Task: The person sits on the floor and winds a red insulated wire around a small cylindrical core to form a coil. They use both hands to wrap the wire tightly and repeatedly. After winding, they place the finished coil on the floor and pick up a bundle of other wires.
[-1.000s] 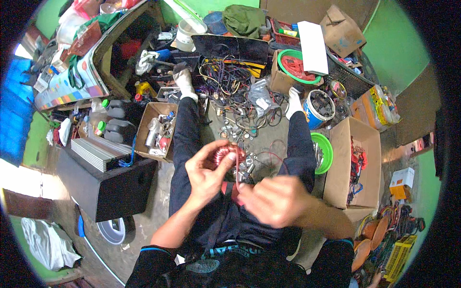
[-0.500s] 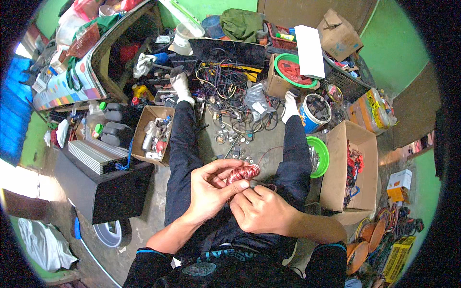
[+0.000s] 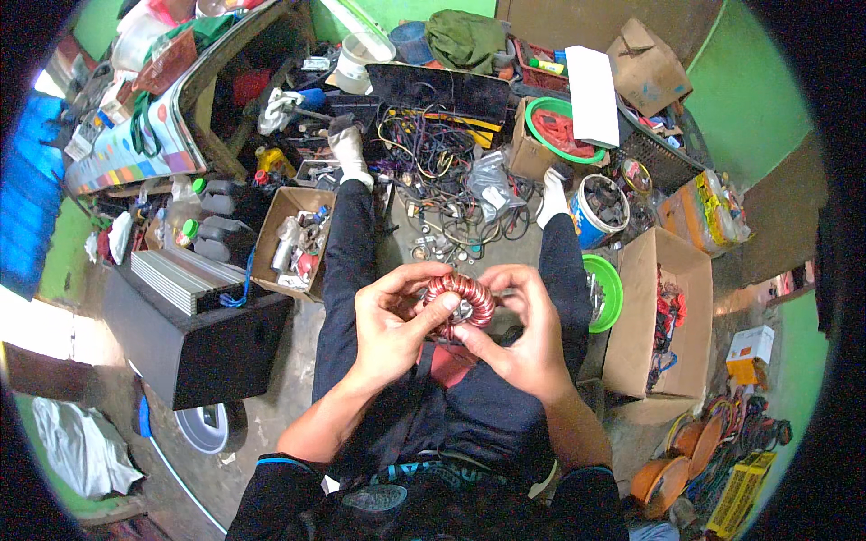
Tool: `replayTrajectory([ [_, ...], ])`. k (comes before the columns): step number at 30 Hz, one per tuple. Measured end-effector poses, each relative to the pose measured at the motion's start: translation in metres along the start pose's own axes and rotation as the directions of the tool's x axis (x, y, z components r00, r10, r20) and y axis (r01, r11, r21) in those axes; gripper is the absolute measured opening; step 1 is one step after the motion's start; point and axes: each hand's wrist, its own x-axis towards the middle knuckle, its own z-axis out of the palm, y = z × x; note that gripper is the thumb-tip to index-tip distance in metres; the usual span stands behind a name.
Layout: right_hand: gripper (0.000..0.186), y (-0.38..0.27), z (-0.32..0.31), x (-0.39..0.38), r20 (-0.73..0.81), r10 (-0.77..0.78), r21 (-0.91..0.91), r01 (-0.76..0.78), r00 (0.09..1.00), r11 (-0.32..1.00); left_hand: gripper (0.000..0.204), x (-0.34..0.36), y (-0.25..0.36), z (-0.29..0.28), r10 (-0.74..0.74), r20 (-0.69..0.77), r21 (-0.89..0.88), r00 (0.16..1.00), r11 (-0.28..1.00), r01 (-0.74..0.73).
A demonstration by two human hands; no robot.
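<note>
Left hand (image 3: 386,326) and right hand (image 3: 532,344) pinch a copper-wound ring (image 3: 479,309) between them, and a slack hold could drop it below.

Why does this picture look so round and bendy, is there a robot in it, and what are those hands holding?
No robot here! These are a person's own bare hands. The camera is worn on the head and looks down, so you see what is in front of the person's body. Its very wide lens bends straight edges and makes the dark, round border.

The left hand and right hand hold a shiny, copper-coloured ring of wound wire between them. The left thumb lies across it.

On the floor beyond the hands are small parts and a tangle of cables. Near the right leg sits a green tub. Over on the left is a black box with a ridged silver piece on top.
</note>
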Motion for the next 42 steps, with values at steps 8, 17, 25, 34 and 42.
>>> replayTrajectory([
  [8, 0.046, 0.022, 0.001, -0.002, 0.121, 0.16, 0.098, -0.173, 0.98, 0.98, 0.034, 0.001, -0.009, 0.004, -0.036, 0.055, 0.098, 0.998, 0.995, 0.031],
  [17, 0.046, 0.022, 0.01, 0.0, -0.025, 0.034, -0.324, -0.04, 0.999, 0.945, 0.03, 0.006, -0.007, 0.009, 0.228, 0.214, 0.435, 0.95, 0.848, -0.302],
  [25, 0.022, 0.036, 0.003, -0.01, 0.189, 0.201, 0.158, -0.232, 0.961, 0.96, 0.025, 0.005, 0.002, 0.005, 0.229, 0.258, 0.428, 0.939, 0.844, -0.324],
  [34, 0.014, 0.08, -0.093, 0.041, 0.417, 0.082, -0.192, 0.0, 0.905, 0.981, 0.018, -0.007, 0.005, -0.005, -0.207, 0.227, 0.326, 0.952, 0.937, 0.126],
  [42, 0.045, 0.086, -0.201, 0.103, -0.598, -0.169, -0.722, -0.435, 0.784, 0.538, 0.021, 0.003, 0.005, -0.023, -0.249, 0.311, 0.368, 0.917, 0.921, 0.125],
])
